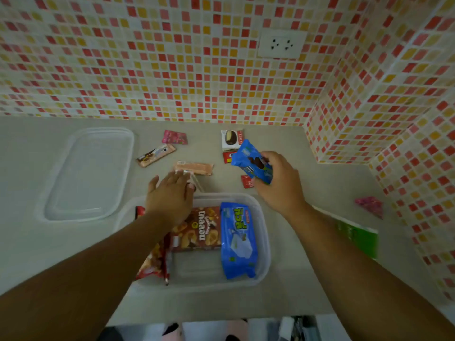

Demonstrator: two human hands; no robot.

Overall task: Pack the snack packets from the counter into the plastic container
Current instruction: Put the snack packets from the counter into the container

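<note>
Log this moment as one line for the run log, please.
right hand: holds blue packet above counter | left hand: open, reaching to orange packet | container: partly filled | lid: off

We see a red, yellow and cream mosaic wall point(172, 57), grey counter point(307, 279), clear container point(264, 242) with our brown packet point(204, 230), long blue packet point(237, 242), red packet point(154, 262), small blue packet point(251, 162), pink packet point(174, 137).

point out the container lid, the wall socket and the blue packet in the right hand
container lid point(89, 174): head view, centre of the clear flat panel
wall socket point(281, 44): head view, middle of the white plate
blue packet point(248, 157): head view, upper printed face, above the fingers
</note>
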